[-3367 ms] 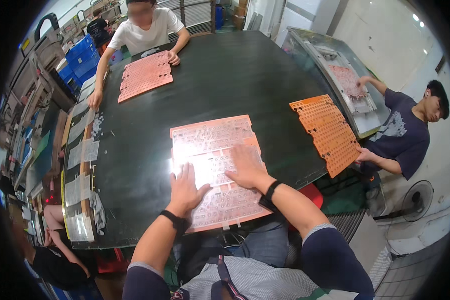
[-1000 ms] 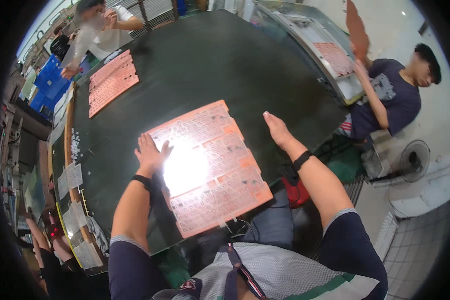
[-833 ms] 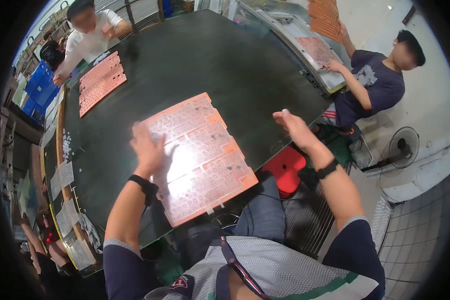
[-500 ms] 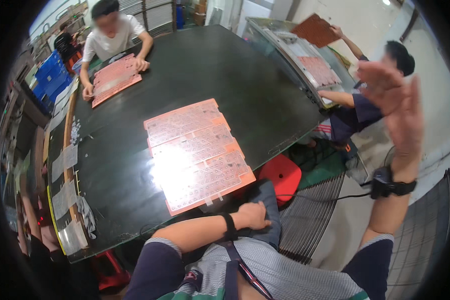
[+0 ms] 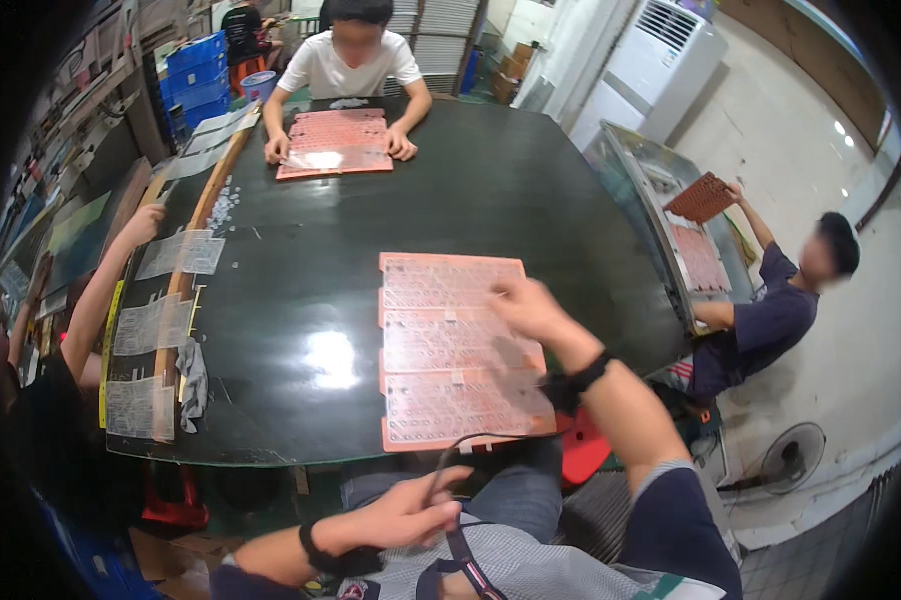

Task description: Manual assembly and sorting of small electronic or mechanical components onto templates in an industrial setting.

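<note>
An orange panel [image 5: 399, 398] with rows of small round marks lies on the dark table in front of me, in three sections with a glossy surface. My right hand [image 5: 534, 312] is over its far right part, fingers curled together; what they hold, if anything, is hidden. A black wristband [image 5: 578, 388] circles that wrist, and its shadow falls on the panel. Near my lap, below the table edge, my left hand [image 5: 406, 512] has its thumb and fingers apart and holds nothing. A thin black cable [image 5: 479, 437] runs past the left hand toward the right wrist.
Across the dark table [image 5: 301, 255], a person in white [image 5: 356, 75] handles another orange panel [image 5: 336, 130]. At right, a person [image 5: 771, 300] lifts a brown-red panel [image 5: 701, 198] over a framed station. Printed clear sheets [image 5: 156, 325] and a grey cloth [image 5: 193, 380] line the left edge.
My right hand has come down from raised at the right to over the panel. My left hand has moved left and opened. The view has swung right, and the glare has left the panel.
</note>
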